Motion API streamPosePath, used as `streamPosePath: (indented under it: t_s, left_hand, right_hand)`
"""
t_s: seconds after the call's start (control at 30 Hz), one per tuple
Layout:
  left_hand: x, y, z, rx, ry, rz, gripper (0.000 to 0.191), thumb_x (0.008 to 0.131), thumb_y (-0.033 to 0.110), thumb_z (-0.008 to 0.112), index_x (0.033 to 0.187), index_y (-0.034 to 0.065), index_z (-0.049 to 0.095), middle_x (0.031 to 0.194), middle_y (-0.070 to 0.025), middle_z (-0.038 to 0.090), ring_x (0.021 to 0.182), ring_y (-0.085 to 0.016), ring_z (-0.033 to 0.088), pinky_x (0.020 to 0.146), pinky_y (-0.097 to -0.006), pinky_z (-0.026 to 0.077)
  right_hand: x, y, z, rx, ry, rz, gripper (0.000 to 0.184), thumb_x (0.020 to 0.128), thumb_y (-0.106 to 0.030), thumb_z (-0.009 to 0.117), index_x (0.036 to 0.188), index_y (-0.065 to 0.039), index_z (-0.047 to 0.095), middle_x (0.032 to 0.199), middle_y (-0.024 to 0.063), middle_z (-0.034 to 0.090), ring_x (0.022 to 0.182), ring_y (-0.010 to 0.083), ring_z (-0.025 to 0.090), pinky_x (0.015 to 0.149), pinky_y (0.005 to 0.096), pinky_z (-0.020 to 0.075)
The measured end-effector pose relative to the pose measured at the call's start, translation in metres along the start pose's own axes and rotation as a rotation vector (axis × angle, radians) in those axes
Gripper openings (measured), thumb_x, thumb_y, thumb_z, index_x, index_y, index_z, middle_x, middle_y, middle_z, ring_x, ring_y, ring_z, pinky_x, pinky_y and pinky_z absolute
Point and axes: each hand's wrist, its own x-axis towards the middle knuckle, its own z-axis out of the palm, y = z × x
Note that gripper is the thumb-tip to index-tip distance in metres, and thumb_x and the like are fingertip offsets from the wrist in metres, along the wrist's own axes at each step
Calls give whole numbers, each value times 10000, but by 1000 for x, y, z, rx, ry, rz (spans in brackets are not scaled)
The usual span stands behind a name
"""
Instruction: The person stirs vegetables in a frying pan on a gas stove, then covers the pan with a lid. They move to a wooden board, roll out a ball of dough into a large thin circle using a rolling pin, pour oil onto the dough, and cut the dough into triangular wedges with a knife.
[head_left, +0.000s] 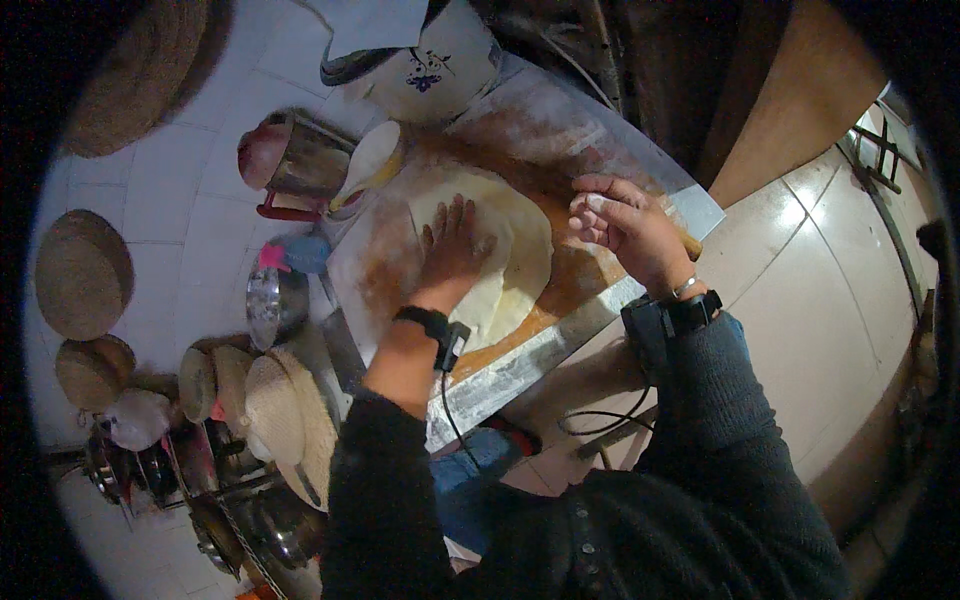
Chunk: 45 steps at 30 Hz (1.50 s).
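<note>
A wide, thin sheet of pale dough (517, 240) lies on a floured board, with a fold or overlapping edge running down it. My left hand (455, 244) rests flat on the dough, fingers a little apart, holding nothing. Over the board's right part, my right hand (626, 225) hovers with fingers curled in and the thumb against them. White flour coats its fingertips; no object shows in it. Behind the right wrist a wooden handle (691, 244), perhaps of a rolling pin, sticks out.
Flour covers the work table's (540, 356) near edge. At its far left stand a white bowl (373, 154), a metal pot (307, 159) and a steel bowl (276, 304). A flower-patterned container (427, 79) sits at the back. Woven baskets (289, 412) hang left. Cables trail from my wrists.
</note>
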Motion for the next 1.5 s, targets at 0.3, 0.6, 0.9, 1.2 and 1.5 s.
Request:
streamPosePath:
  t_s: [0.3,0.6,0.9,1.2,1.5]
  left_hand:
    - [15,24,-20,-135,61,81,401,847,230,583,1224,97,545,1257,-116,535,1146,-335,496,997,-420,382]
    - [-85,-67,-16,-39,658,-42,264,797,103,569,1046,24,609,1006,-153,623,1003,-342,567,880,-416,446]
    - [-239,-104,32,-2494,533,-812,309,925,167,428,1160,-17,510,1141,-160,566,1136,-314,498,1017,-455,351]
    - [-208,7,-19,-739,226,-638,313,818,54,631,1124,15,581,997,-122,630,910,-250,617,760,-360,510]
    - [-179,-28,-34,-191,103,-356,162,789,129,633,945,100,661,940,-111,650,895,-312,602,792,-437,468]
  right_hand:
    - [0,3,1,-69,9,32,358,917,-157,571,1228,9,510,1021,88,619,891,164,624,821,290,515]
    - [-1,11,9,-71,23,23,332,896,-157,592,1183,2,538,1000,95,630,861,176,639,801,292,523]
    - [2,20,8,-66,-26,10,320,914,-147,555,1193,4,521,979,80,622,877,164,628,807,284,503]
    - [-22,96,38,-1699,-387,-495,139,777,-139,615,894,-108,683,923,75,623,841,275,619,718,370,510]
    - [0,138,62,-1844,-370,-473,129,771,-159,587,797,-35,613,852,127,577,801,315,596,663,423,502]
